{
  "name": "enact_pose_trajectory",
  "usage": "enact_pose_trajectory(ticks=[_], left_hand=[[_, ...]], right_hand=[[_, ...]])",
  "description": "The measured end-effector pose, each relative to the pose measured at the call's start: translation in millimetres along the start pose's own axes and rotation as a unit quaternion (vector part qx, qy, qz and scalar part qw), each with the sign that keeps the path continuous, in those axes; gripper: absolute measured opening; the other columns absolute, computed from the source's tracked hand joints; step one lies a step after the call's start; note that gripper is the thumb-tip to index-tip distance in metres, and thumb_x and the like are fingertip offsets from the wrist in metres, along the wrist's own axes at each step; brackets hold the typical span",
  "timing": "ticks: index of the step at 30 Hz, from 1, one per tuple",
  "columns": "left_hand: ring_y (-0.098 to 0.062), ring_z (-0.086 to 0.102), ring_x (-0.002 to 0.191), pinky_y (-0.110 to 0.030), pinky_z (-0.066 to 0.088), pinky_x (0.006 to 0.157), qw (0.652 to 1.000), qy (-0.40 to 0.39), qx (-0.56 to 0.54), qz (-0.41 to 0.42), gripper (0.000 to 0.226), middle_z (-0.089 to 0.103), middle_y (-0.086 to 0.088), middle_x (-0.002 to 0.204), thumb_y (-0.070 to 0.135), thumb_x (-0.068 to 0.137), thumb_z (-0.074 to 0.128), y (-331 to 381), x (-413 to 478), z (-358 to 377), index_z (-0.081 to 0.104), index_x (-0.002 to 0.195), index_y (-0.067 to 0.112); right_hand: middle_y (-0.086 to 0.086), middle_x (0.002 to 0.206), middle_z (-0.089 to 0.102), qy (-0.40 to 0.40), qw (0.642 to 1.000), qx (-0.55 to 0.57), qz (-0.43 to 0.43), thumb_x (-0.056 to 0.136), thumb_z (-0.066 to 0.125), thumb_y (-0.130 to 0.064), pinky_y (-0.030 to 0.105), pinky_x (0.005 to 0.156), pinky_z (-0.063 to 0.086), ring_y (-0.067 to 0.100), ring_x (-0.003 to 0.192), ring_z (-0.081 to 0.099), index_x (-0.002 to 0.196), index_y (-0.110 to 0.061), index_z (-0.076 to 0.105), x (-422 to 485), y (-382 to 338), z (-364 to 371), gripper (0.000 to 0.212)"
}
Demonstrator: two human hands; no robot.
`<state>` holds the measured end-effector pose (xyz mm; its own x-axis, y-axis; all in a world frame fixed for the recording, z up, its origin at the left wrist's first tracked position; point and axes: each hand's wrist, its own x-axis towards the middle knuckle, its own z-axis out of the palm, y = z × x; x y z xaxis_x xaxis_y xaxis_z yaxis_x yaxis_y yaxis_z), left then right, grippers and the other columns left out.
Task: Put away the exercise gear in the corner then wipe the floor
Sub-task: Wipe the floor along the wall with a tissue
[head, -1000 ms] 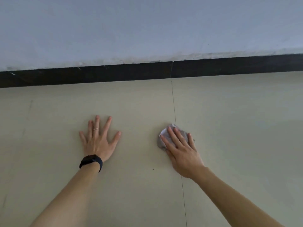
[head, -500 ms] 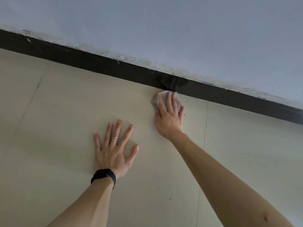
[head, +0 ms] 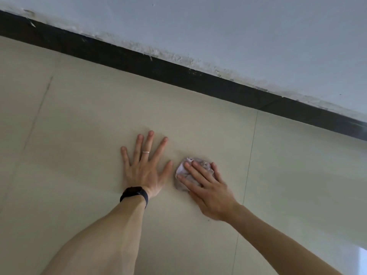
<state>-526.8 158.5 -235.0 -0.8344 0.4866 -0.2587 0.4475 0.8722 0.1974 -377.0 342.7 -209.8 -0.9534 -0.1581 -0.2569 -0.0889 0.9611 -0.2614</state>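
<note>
Beneath right hand (head: 210,192), crumpled cloth (head: 204,165), perhaps tissue.

Unobstructed tile floor (head: 79,120) is found from 7 to 11 o'clock of the left hand (head: 146,171), and from 1 to 5 o'clock of the right hand (head: 208,193). Toward 12 o'clock, passage is barred by the black skirting (head: 178,74) and the wall (head: 238,36). Between the hands only a narrow gap is offered, bounded at 3 o'clock by the crumpled cloth (head: 203,164).

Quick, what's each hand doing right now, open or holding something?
Left hand: open, spread flat on the floor.
Right hand: open, pressing a crumpled cloth down against the floor.
</note>
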Motion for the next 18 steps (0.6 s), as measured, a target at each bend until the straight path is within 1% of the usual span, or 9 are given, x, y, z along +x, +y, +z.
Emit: enact_pose_trajectory(ticks=[2, 4, 6, 7, 9, 11, 14, 16, 18], left_hand=[[-0.017, -0.007, 0.152, -0.060, -0.001, 0.118, 1.000, 0.002, -0.005, -0.002, 0.068, -0.013, 0.014, 0.164, 0.070, 0.089, 0.021, 0, -1, -1, 0.002, 0.152, 0.053], [-0.018, -0.004, 0.153, -0.060, 0.001, 0.118, 1.000, 0.008, -0.005, 0.009, 0.068, -0.010, 0.012, 0.165, 0.069, 0.090, 0.024, -1, -1, -1, 0.003, 0.153, 0.052], [-0.019, -0.002, 0.153, -0.061, 0.002, 0.118, 1.000, 0.013, -0.008, 0.011, 0.069, -0.008, 0.011, 0.166, 0.069, 0.091, 0.027, -4, -2, 0, 0.004, 0.153, 0.051], [-0.020, -0.002, 0.153, -0.061, 0.002, 0.118, 1.000, 0.017, -0.009, 0.011, 0.069, -0.006, 0.011, 0.166, 0.069, 0.091, 0.027, -4, -2, 1, 0.004, 0.153, 0.051], [-0.019, -0.003, 0.153, -0.061, 0.001, 0.118, 1.000, 0.015, -0.007, 0.011, 0.068, -0.007, 0.011, 0.166, 0.069, 0.091, 0.026, -3, -1, 1, 0.004, 0.153, 0.052], [-0.018, -0.006, 0.153, -0.061, 0.001, 0.119, 1.000, 0.015, 0.000, 0.004, 0.067, -0.008, 0.012, 0.166, 0.070, 0.092, 0.026, -3, -2, 1, 0.003, 0.152, 0.053], [-0.019, -0.004, 0.153, -0.061, 0.002, 0.119, 1.000, 0.027, 0.002, 0.011, 0.067, -0.005, 0.010, 0.166, 0.069, 0.093, 0.028, -2, -5, 2, 0.004, 0.152, 0.052], [-0.020, -0.001, 0.153, -0.062, 0.003, 0.118, 0.999, 0.034, 0.005, 0.015, 0.066, -0.001, 0.008, 0.166, 0.070, 0.093, 0.029, -3, -4, 3, 0.007, 0.152, 0.051], [-0.022, 0.003, 0.153, -0.063, 0.005, 0.118, 0.999, 0.045, 0.007, 0.014, 0.065, 0.004, 0.006, 0.166, 0.069, 0.093, 0.031, -3, -5, 3, 0.013, 0.152, 0.050]], right_hand=[[-0.006, 0.166, 0.007, -0.032, 0.999, -0.025, -0.024, 0.105, 0.033, -0.042, 0.053, 0.120, 0.019, 0.013, 0.153, 0.005, 0.155, -0.043, 0.017, -6, 27, -12, 0.053], [-0.011, 0.166, -0.007, -0.033, 0.995, 0.000, 0.094, 0.106, 0.025, -0.043, 0.054, 0.121, 0.014, 0.011, 0.152, -0.008, 0.155, -0.046, 0.005, 5, 63, -29, 0.053], [-0.012, 0.164, -0.016, -0.022, 0.962, 0.081, 0.259, 0.106, 0.023, -0.043, 0.056, 0.121, 0.006, 0.010, 0.150, -0.018, 0.154, -0.047, -0.001, 21, 95, -49, 0.053], [-0.010, 0.165, -0.017, -0.012, 0.946, 0.110, 0.303, 0.106, 0.023, -0.043, 0.057, 0.121, 0.003, 0.011, 0.150, -0.018, 0.154, -0.046, 0.000, 23, 101, -51, 0.054], [-0.006, 0.165, -0.016, -0.002, 0.940, 0.119, 0.320, 0.106, 0.024, -0.039, 0.057, 0.121, 0.001, 0.013, 0.151, -0.017, 0.156, -0.042, 0.001, 15, 86, -40, 0.055], [-0.003, 0.166, -0.012, 0.010, 0.963, 0.074, 0.260, 0.102, 0.027, -0.027, 0.058, 0.120, 0.005, 0.016, 0.152, -0.015, 0.156, -0.039, 0.003, -14, 44, -12, 0.060], [0.003, 0.166, 0.006, -0.002, 0.997, 0.015, 0.073, 0.086, 0.047, -0.023, 0.057, 0.119, 0.015, 0.021, 0.153, 0.001, 0.156, -0.035, 0.022, -99, -42, 37, 0.075], [0.001, 0.166, 0.014, -0.037, 0.996, -0.011, -0.076, 0.084, 0.052, -0.027, 0.054, 0.118, 0.015, 0.019, 0.153, 0.008, 0.153, -0.037, 0.029, -156, -84, 62, 0.074], [-0.002, 0.165, 0.016, -0.070, 0.977, -0.035, -0.200, 0.090, 0.048, -0.028, 0.052, 0.119, 0.015, 0.017, 0.153, 0.011, 0.153, -0.039, 0.029, -183, -95, 71, 0.067]])
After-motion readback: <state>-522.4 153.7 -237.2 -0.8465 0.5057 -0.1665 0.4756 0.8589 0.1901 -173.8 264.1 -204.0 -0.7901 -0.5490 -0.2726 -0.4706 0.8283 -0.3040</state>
